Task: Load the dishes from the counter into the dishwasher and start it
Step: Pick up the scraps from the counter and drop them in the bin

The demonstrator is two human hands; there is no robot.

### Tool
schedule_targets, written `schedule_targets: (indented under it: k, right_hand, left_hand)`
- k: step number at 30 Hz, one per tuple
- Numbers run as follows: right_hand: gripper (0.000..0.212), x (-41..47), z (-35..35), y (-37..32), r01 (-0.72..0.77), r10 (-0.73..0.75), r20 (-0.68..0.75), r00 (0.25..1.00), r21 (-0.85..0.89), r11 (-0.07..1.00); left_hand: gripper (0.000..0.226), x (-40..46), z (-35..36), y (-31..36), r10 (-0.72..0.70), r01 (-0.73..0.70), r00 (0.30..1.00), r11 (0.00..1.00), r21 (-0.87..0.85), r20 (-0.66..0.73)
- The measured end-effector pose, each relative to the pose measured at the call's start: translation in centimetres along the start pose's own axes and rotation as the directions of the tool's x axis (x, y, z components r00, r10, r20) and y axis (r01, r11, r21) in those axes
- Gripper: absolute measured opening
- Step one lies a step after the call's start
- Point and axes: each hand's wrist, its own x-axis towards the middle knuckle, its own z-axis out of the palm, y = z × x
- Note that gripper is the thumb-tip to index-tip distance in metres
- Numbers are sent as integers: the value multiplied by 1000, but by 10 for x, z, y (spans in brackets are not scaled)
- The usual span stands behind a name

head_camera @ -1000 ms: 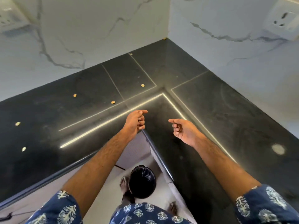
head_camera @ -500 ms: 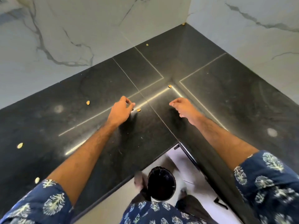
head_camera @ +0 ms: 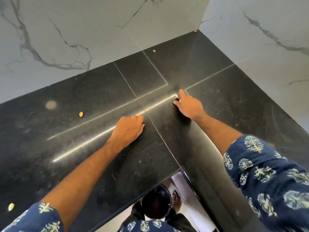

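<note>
Walls: white marble-look panels (head_camera: 70, 30) with grey veins rise behind the bench and meet in a corner at the upper right.
Bench: a black stone L-shaped top (head_camera: 83, 148) with thin pale seam lines fills most of the view; its inner edge drops to the floor at the bottom centre.
Dishes: none of the task's dishes and no dishwasher show in this view; where they are cannot be told.
Sleeves: dark blue cloth with a pale leaf print (head_camera: 270, 173) covers both upper arms; the forearms are bare.
Left hand: the left hand (head_camera: 127, 129) lies knuckles up on the bench beside a seam, its fingers curled under; whether this grip pinches anything cannot be told.
Right hand: the right hand (head_camera: 188, 105) reaches further in, near where the seams cross, forefinger stretched forward; thumb and fingers close on a small dark bit (head_camera: 177, 99) that is too small to name.
Crumbs: small tan scraps lie scattered on the bench, one (head_camera: 81, 114) left of the left hand, one (head_camera: 154, 51) near the back wall, one (head_camera: 195, 31) in the corner, one (head_camera: 11, 206) at the lower left.
</note>
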Motion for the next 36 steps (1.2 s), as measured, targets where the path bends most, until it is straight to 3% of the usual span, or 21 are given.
schedule_targets:
  k: [4, 7, 9, 10, 11, 12, 13, 14, 15, 16, 18, 21, 24, 27, 29, 31, 33, 36]
  right_hand:
    - [19, 9, 11, 1, 155, -153, 43, 987, -36, 987]
    - [20, 11, 12, 3, 152, -151, 34, 988, -46, 987]
    - [18, 12, 9, 2, 137, -141, 71, 987, 62, 989]
    - [17, 12, 6, 0, 61, -91, 108, 990, 251, 966]
    - [15, 10, 1, -4, -77, -25, 183, 983, 529, 845]
    - [15, 8, -3, -8, -239, 10, 287, 958, 777, 583]
    - [18, 4, -7, -11, -380, 0, 392, 920, 890, 251]
    - [19, 0, -9, -13, -470, -61, 467, 882, 881, -49]
    - [18, -4, -10, -15, -515, -130, 499, 857, 822, -244]
    - [15, -8, -8, -17, -532, -171, 506, 845, 767, -359]
    - [14, -15, -1, -23, -533, -201, 502, 841, 708, -462]
    - [25, -22, 7, -33, -505, -200, 473, 858, 702, -502]
    - [30, -28, 11, -42, -480, -182, 453, 873, 730, -487]
    - [28, -33, 16, -53, -546, -202, 510, 836, 743, -388]
    - [26, -35, 18, -69, -575, -195, 546, 815, 805, -148]
    - [26, -35, 16, -90, -466, -129, 504, 854, 851, 242]
    - [20, -31, 24, -133, -238, -150, 378, 914, 796, 557]
    - [12, -26, 39, -202, 192, -373, 187, 909, 604, 773]
  left_hand:
    - [20, -3, 11, -3, 71, -70, 995, 997, 15, -68]
    - [25, 2, 12, -7, 85, -86, 990, 996, -6, -114]
    - [27, 5, 7, -5, -21, -9, 988, 981, -196, -151]
    - [26, 8, 2, -2, -142, 85, 983, 915, -394, -118]
    - [26, 11, -4, 2, -271, 184, 961, 771, -609, -54]
    - [27, 16, -12, 5, -389, 249, 921, 532, -809, 28]
    - [29, 23, -18, 8, -478, 250, 868, 190, -949, 133]
    - [31, 29, -23, 10, -505, 184, 825, -185, -965, 254]
    - [32, 33, -27, 12, -472, 104, 803, -490, -866, 364]
    - [32, 35, -30, 13, -413, 38, 806, -679, -733, 425]
    - [29, 33, -29, 17, -337, -7, 823, -811, -585, 457]
    - [23, 30, -26, 21, -359, -47, 818, -821, -570, 449]
    - [23, 29, -31, 18, -396, -50, 778, -813, -580, 488]
    - [22, 17, -36, 6, -427, -11, 748, -773, -634, 509]
    - [24, 0, -39, -12, -479, 21, 719, -710, -703, 505]
    - [26, -18, -39, -29, -542, 70, 687, -613, -787, 484]
    - [27, -49, -36, -53, -650, 126, 611, -484, -866, 452]
    - [27, -100, -21, -90, -810, 325, 474, -202, -924, 344]
